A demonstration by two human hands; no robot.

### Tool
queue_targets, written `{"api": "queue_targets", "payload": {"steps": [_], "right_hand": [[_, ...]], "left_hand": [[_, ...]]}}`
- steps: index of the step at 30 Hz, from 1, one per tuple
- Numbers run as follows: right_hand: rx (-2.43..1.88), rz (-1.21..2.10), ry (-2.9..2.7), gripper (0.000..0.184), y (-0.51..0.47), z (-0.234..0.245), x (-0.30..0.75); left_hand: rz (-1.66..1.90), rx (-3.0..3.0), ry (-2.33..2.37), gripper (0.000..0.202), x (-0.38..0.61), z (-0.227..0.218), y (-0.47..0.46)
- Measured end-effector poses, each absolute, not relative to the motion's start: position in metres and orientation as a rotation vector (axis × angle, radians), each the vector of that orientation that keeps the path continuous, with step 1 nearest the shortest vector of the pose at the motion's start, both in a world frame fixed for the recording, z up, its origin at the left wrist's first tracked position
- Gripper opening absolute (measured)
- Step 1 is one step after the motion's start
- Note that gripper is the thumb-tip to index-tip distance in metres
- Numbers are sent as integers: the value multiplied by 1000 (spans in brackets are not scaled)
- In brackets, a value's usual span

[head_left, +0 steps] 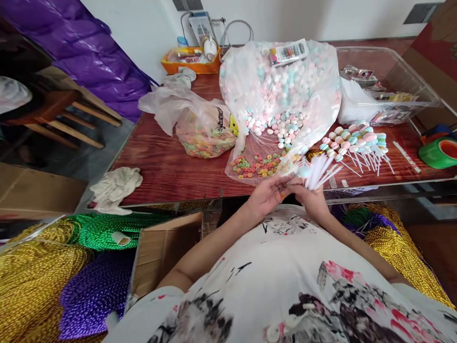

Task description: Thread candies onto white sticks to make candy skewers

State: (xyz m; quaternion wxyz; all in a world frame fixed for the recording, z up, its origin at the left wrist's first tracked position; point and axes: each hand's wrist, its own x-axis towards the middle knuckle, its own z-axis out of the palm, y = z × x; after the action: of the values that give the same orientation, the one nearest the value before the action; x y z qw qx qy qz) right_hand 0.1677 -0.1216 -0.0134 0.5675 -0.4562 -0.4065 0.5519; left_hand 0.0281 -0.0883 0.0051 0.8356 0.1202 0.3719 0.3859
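Note:
My right hand (310, 197) is closed round a bundle of white sticks (319, 172) that fan out towards the table. Just left of it, my left hand (266, 194) has its fingers bent together, touching the right hand's fingertips. A small orange spot shows between them, too small to name. Beyond both hands lies a large clear plastic bag (228, 78) of pastel pink, blue and white candies (285, 126). Coloured ring candies (260, 166) are spread on its near flap. To the right, several finished-looking sticks with pastel candies on top (357, 138) lie in a pile.
A tied bag of ring candies (207, 138) stands left of the big bag. Farther back are an orange basket (194, 66), a small box (289, 51) and a clear plastic bin (410, 71). Green tape (441, 153) lies right, a crumpled cloth (119, 188) left. Bead strands (39, 267) hang below.

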Motion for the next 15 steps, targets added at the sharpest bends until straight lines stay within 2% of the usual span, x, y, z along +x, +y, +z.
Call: {"api": "queue_targets", "payload": {"steps": [3,7,11,15], "right_hand": [[-940,1349,-738,19,-97,20,170],[-847,1392,-767,23,-60,47,156],[-865,1513,-763,23,-38,47,134],[-935,1584,-773,26,-25,34,123]], "left_hand": [[933,273,697,27,35,31,-56],[1119,332,661,21,24,45,-13],[1210,394,695,24,-4,39,6],[1305,466,783,14,-29,28,11]]}}
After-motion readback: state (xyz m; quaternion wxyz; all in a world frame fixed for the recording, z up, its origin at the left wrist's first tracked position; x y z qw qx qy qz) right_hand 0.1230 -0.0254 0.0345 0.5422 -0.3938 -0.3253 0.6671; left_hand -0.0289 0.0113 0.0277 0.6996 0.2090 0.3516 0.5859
